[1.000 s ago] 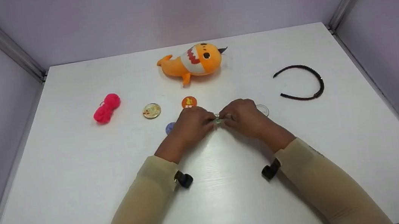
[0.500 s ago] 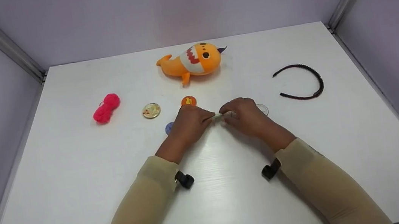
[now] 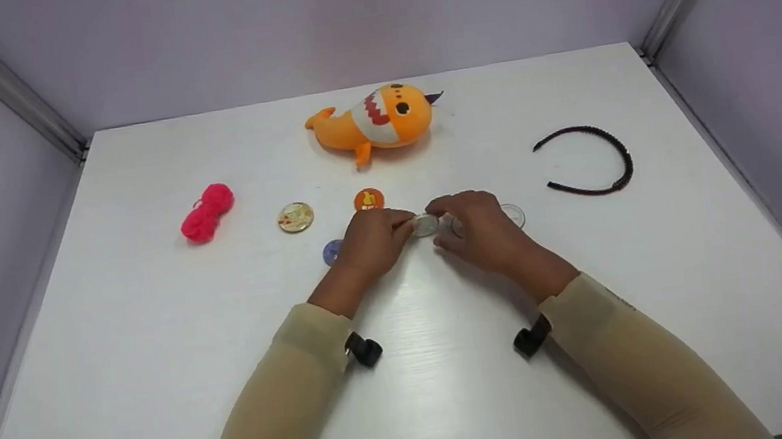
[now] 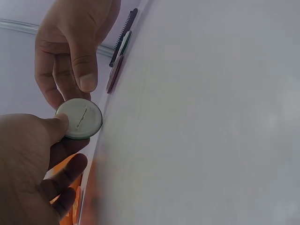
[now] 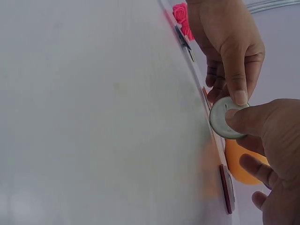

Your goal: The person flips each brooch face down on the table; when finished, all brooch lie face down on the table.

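1 disc [image 3: 426, 225] sits pinched in the left hand [image 3: 373, 242], beside the right hand [image 3: 480, 232], thumb and fingers parted.

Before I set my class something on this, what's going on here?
At a white table, a person's left hand pinches a pale round disc. The right hand is right beside it, though whether it grips too is unclear. Other round discs lie nearby. Farther back lie an orange plush shark, pink yarn and a dark headband.

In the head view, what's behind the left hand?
Parts of a blue disc and an orange disc show past the left hand. Their covered edges, and anything fully beneath the hand, cannot be seen.
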Motion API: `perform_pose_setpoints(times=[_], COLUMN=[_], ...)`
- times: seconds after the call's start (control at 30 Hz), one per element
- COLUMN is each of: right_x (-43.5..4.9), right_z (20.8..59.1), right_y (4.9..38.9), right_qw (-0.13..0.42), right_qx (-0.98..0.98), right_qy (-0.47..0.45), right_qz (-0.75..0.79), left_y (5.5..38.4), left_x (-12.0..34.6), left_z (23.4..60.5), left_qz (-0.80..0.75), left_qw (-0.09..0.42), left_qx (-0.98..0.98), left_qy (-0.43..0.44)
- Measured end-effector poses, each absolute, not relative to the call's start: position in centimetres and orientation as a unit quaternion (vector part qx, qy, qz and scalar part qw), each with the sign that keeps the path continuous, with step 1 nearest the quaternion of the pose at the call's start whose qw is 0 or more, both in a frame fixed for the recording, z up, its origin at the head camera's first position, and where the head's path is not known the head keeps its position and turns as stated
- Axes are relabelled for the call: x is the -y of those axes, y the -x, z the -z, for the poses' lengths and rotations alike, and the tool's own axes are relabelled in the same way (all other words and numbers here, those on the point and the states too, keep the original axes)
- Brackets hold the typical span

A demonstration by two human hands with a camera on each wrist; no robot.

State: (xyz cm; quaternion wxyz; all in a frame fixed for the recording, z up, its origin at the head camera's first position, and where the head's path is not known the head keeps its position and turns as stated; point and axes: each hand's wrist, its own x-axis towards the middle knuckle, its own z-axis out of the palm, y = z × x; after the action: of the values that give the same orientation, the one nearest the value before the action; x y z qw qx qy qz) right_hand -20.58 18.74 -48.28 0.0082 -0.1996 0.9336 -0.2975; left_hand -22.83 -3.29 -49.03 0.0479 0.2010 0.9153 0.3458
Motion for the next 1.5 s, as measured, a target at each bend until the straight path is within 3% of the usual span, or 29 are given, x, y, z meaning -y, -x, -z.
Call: perform_pose_setpoints(times=[0.87,1.13,1.5], right_x=[-18.6,-18.6,-18.6], right_z=[48.8,48.8,49.0], right_y=[20.7,20.9,21.1], right_qw=[0.003,0.027,0.029], right_qx=[-0.948,-0.95,-0.952], right_qy=[0.216,0.198,0.205], right_qz=[0.234,0.238,0.224], left_y=[22.6,22.7,22.6], left_x=[3.0,3.4,3.4], left_z=[49.1,49.5,49.8], left_qz=[-0.392,-0.369,-0.326], left_qw=[0.086,0.074,0.068], left_qx=[-0.897,-0.897,-0.916], left_qy=[-0.185,-0.233,-0.222])
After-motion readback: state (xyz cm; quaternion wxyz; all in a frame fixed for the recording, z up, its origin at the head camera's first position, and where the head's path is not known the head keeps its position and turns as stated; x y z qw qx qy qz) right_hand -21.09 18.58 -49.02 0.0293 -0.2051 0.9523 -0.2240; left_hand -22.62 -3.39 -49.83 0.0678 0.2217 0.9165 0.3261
